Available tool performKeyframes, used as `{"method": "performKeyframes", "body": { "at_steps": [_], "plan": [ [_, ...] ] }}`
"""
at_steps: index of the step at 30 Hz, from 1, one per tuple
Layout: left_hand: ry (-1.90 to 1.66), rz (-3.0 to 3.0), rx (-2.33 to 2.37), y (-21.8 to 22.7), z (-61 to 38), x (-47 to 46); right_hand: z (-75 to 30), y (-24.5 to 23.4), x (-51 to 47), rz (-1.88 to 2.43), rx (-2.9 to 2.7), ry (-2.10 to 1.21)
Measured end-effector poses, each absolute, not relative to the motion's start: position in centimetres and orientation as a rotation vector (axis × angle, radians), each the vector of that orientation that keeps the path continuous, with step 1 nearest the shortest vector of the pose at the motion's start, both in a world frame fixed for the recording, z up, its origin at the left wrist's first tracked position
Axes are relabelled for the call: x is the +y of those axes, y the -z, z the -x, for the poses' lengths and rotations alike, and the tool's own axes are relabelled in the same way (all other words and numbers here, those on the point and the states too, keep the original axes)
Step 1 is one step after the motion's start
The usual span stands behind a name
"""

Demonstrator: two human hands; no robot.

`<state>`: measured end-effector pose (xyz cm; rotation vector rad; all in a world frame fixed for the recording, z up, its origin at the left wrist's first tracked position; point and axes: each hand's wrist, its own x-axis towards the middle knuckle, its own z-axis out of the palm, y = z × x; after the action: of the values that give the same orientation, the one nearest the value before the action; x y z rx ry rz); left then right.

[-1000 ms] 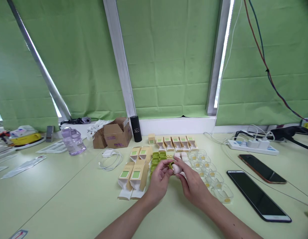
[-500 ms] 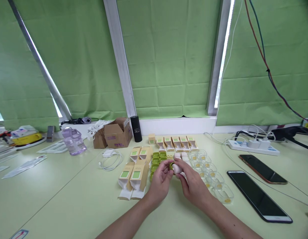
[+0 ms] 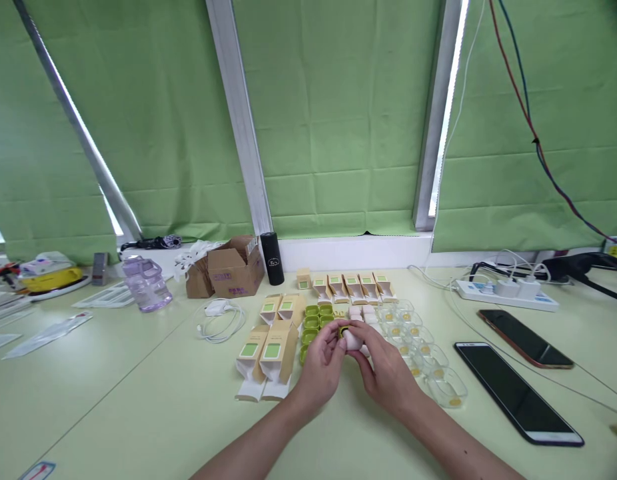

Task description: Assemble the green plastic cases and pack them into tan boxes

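My left hand [image 3: 319, 363] is closed around a small olive-green container [image 3: 343, 331], mostly hidden by the fingers. The fingers of my right hand [image 3: 381, 360] grip a small white rounded piece [image 3: 352, 341], pressed against the green container's opening. What the white piece is made of cannot be made out. Just behind my left hand stand rows of olive-green containers [image 3: 309, 335]. More white pieces [image 3: 369, 316] lie behind my right hand, partly covered by it. Clear plastic covers [image 3: 447, 387] with yellow spots are lined up to its right.
Open cream cartons [image 3: 278, 350] stand left of my hands, and a row of similar cartons [image 3: 354, 288] is at the back. On the right lie two phones [image 3: 518, 393] and a power strip [image 3: 508, 297]. A white cable [image 3: 221, 320], cardboard box [image 3: 236, 270], black bottle [image 3: 272, 259] and purple jug [image 3: 147, 285] stand left.
Both hands stay in nearly the same place. The white piece has tilted slightly against the green container as my right fingers shift; the view has moved very little.
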<state>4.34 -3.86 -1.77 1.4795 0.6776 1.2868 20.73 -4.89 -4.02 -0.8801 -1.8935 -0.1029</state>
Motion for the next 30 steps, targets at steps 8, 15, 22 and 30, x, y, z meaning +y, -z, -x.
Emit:
{"method": "performKeyframes", "body": {
  "at_steps": [8,15,22,30],
  "plan": [
    [-1.329,-1.373,0.695,2.0,-4.8,-3.4,-20.6,3.6,-4.9,0.871,-1.895,0.148],
    [-1.314,-1.418,0.656,1.9,-4.4,-3.7,-20.8,3.7,-4.8,0.846,-1.867,0.131],
    [-1.277,-1.438,0.541,2.8,-4.5,-3.2,-20.9,4.3,-4.7,0.862,-1.869,0.105],
    [-1.267,-1.422,0.628,2.9,-4.6,-3.0,-20.6,4.6,-4.7,0.91,-1.854,0.137]
  ]
}}
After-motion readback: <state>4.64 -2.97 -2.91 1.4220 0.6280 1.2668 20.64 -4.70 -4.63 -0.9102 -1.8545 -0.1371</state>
